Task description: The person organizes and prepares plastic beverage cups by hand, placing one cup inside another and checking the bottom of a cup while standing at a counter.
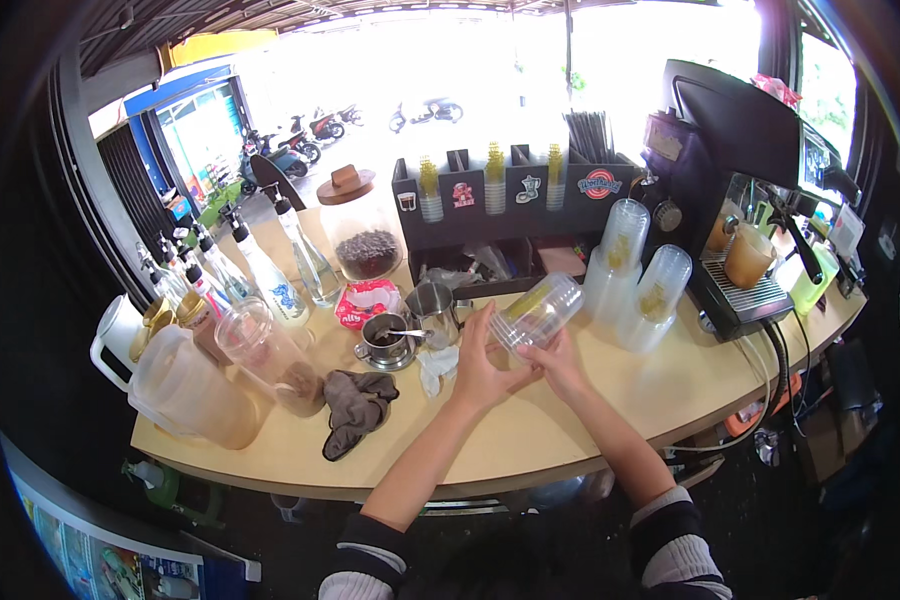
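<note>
A nested stack of clear plastic cups (541, 309) with yellow print lies tilted between my hands above the wooden counter (510, 450). My left hand (486, 367) cups the rim end, its thumb reaching toward the other hand. From below and the right, my right hand (556, 361) grips the same stack near the rims. Two more cup stacks stand upside down to the right, one farther back (621, 244) and one nearer (656, 296). Left of my hands are a steel pitcher (431, 311), a small metal cup with a spoon (387, 341) and a crumpled white tissue (438, 371).
A black organizer (487, 240) holding cups and straws lines the back. An espresso machine (742, 277) stands at right. At left are pump bottles (266, 274), a plastic pitcher (187, 386), a clear jar (270, 352), a brown cloth (356, 409) and a wood-lidded glass jar (360, 225).
</note>
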Available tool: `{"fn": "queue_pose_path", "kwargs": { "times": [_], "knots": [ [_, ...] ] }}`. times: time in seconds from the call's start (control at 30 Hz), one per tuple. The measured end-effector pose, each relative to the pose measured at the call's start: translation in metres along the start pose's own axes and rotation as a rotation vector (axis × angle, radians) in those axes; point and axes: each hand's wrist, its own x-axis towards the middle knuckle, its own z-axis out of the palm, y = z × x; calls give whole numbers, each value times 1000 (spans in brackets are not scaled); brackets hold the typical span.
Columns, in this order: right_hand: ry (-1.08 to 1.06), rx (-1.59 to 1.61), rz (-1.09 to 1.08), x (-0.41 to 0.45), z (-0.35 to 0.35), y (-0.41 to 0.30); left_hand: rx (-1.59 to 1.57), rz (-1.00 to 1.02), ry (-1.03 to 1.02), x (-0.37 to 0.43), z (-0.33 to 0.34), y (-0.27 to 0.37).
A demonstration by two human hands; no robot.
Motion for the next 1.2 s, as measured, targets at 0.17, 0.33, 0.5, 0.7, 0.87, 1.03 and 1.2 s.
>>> {"fn": "queue_pose_path", "kwargs": {
  "times": [0.17,0.33,0.5,0.7,0.87,1.03,1.2],
  "knots": [
    [38,-10,-1,-5,7,-7,-29,-19,-10,-1,-1,-2],
    [57,-6,-96,-3,5,-1,-75,-54,-26,0,0,-9],
    [87,-43,-154,-2,5,-7,-182,-198,-86,-1,-2,-6],
    [264,-46,-392,0,-9,-30,134,-272,-274,-5,-2,3],
    [329,-298,-604,-1,-29,-42,434,-179,-338,-5,6,-15],
    [228,-196,-517,-4,-34,-51,497,-212,-418,-4,11,-14],
    [120,-110,-542,-7,-23,-64,42,177,42,0,-2,-19]
  ]
}}
